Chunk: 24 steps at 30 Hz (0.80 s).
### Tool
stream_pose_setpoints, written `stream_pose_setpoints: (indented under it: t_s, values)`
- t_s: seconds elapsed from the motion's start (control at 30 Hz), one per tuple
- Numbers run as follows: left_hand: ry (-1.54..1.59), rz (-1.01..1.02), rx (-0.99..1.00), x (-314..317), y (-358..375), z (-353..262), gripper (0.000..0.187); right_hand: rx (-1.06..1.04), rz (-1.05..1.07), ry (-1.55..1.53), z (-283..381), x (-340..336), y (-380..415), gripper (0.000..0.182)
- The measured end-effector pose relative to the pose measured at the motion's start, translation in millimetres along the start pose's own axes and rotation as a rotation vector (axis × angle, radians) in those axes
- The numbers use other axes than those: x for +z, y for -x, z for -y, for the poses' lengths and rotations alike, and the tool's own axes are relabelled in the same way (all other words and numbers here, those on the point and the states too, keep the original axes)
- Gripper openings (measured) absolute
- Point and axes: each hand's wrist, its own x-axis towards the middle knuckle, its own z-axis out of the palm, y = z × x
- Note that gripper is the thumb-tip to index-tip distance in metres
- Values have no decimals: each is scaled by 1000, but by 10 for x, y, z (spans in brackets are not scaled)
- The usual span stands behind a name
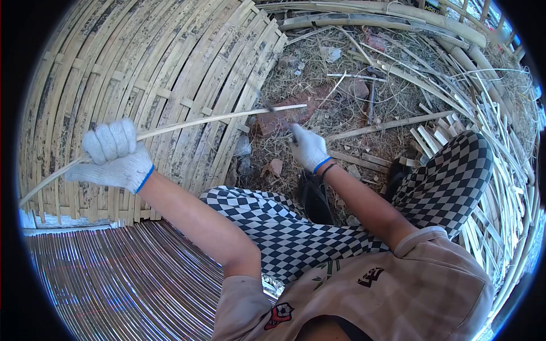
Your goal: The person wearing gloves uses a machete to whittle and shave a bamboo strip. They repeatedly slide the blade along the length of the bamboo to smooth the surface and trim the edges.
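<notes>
My left hand [112, 152], in a white knit glove with a blue cuff, is closed around a long pale bamboo strip [205, 121]. The strip bends down past the fist at the left and reaches right to a free tip over the ground. A matching glove covers my right hand [310, 149], its fingers wrapped around the handle of a knife [269, 106]. Motion blurs the thin dark blade, which points up and left and crosses the strip near its tip. Beneath that crossing lies a reddish brick-like block [287, 117].
A woven bamboo panel [170, 68] stands at the left, above a ribbed dark mat [125, 273]. Shavings litter the ground, where a hammer-like tool [372, 96] lies. Split bamboo strips [500, 216] are heaped at the right beside my checkered trousers [449, 170]. Bamboo poles [375, 23] curve along the back.
</notes>
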Motion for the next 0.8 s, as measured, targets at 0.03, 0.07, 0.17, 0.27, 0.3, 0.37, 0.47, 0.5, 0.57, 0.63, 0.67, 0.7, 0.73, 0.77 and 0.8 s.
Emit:
stream_pose_setpoints:
  t_s: [0.03,0.07,0.17,0.27,0.3,0.37,0.47,0.5,0.57,0.63,0.67,0.7,0.73,0.77,0.8]
  values:
    - [3,0,2,-13,9,-9,83,108,12,30,-355,182,-29,36]
    - [6,4,6,-30,21,-16,83,298,100,-20,-487,115,-50,35]
    - [-50,-52,20,38,-37,5,83,234,50,92,-701,143,-91,36]
    - [-188,-196,41,165,5,37,83,214,41,92,-469,125,-63,35]
    - [-235,-240,56,179,-29,58,83,178,20,95,-391,90,-51,33]
    - [-201,-198,35,144,-65,49,83,109,27,99,-56,-156,29,28]
    - [-193,-208,42,157,-59,71,82,-40,24,48,118,-141,14,31]
    - [-200,-213,53,167,-72,68,82,-68,-16,31,81,-69,16,28]
    - [-189,-187,36,160,-63,57,82,13,-9,54,-225,127,44,27]
    - [-215,-212,40,153,-65,48,81,203,41,89,-601,165,89,26]
    - [-246,-251,51,154,-58,52,81,354,88,112,-808,132,102,26]
    - [-277,-295,57,174,-49,55,81,361,114,137,-1040,116,106,29]
    - [-322,-378,60,230,-63,72,80,373,140,161,-1260,117,116,33]
    - [-365,-450,71,315,-118,114,80,381,153,180,-1342,113,46,36]
    - [-406,-529,81,402,-157,157,80,381,132,148,-1262,89,-16,34]
